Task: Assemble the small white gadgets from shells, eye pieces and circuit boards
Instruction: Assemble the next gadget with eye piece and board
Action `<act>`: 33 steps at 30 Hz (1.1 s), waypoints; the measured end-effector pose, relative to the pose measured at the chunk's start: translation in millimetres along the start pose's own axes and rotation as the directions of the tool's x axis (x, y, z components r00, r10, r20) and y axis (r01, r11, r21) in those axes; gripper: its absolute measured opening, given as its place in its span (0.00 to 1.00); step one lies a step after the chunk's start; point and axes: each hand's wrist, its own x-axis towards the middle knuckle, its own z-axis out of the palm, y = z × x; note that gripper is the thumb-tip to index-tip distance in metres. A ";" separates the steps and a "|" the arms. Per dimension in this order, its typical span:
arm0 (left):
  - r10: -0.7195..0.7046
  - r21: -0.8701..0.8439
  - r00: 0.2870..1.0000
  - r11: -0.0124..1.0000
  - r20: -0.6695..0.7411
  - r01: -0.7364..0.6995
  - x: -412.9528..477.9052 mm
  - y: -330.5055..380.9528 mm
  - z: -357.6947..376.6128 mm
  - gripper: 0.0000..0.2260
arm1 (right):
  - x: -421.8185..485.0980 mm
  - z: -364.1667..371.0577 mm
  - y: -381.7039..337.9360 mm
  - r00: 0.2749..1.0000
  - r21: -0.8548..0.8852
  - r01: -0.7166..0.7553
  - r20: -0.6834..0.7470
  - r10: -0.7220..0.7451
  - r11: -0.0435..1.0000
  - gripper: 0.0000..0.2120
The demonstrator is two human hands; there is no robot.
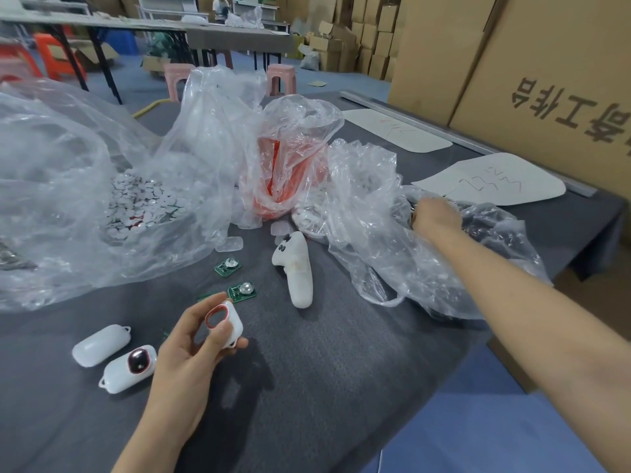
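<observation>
My left hand [191, 339] grips a small white shell [227, 324] with a red-rimmed oval opening, held above the grey table [324, 370]. My right hand [433, 215] reaches into a clear plastic bag [444, 268] at the right; its fingers are hidden among dark pieces inside. Two green circuit boards [228, 266] [242, 291] lie on the table ahead of the left hand. Left of it lie a plain white shell [99, 344] and a white gadget with a dark eye piece [131, 368].
A white ghost-shaped figure [297, 268] lies mid-table. A big clear bag of small white discs [143, 203] sits at left, an orange-filled bag [286, 175] behind. White paper sheets [495, 180] and cardboard boxes [546, 80] stand at right. The table's edge runs near right.
</observation>
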 end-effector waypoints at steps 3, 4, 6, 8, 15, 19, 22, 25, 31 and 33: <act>0.017 0.014 1.000 1.000 0.006 -0.018 -1.6 1.4 2.0 0.18 | -7.7 -11.0 -6.6 0.991 0.158 -0.027 -0.127 0.047 0.987 0.10; 0.022 0.022 1.000 1.000 0.003 -0.022 -1.7 1.8 3.0 0.18 | -14.4 -19.2 -9.5 0.978 0.249 -0.030 -0.193 0.080 0.968 0.10; 0.025 0.039 1.000 0.999 -0.008 -0.025 -2.4 4.3 5.7 0.17 | -36.6 -41.1 -15.4 0.921 0.507 -0.022 -0.325 0.214 0.862 0.09; 0.022 0.041 0.999 0.999 -0.023 -0.021 -3.8 8.0 8.8 0.15 | -70.3 -66.6 -26.1 0.866 0.785 0.123 -0.384 0.320 0.608 0.07; 0.110 0.202 0.992 0.975 -0.065 -0.095 -12.4 25.2 13.0 0.19 | -220.0 -49.4 -141.5 0.939 0.984 -0.083 0.024 -0.344 -0.156 0.11; 0.139 0.242 0.961 0.967 -0.238 -0.080 -12.8 27.6 0.6 0.12 | -238.0 -17.2 -186.6 0.893 0.950 -0.267 0.180 -0.412 -0.163 0.09; 0.096 0.165 0.945 0.985 -0.311 -0.046 -12.8 29.4 -1.2 0.11 | -240.6 -7.8 -191.9 0.878 0.926 -0.293 0.162 -0.451 -0.239 0.10; 0.109 0.216 0.944 0.976 -0.312 -0.041 -10.8 29.4 3.8 0.11 | -238.4 -2.8 -185.9 0.866 0.917 -0.303 0.151 -0.477 -0.260 0.13; 0.101 0.164 0.914 0.986 -0.392 -0.039 -8.8 27.2 6.0 0.11 | -233.4 0.3 -184.3 0.830 0.845 -0.440 0.254 -0.497 -0.303 0.11; 0.059 0.095 0.916 0.995 -0.396 -0.023 -9.9 26.9 4.7 0.11 | -233.5 1.5 -184.3 0.829 0.843 -0.444 0.257 -0.497 -0.304 0.11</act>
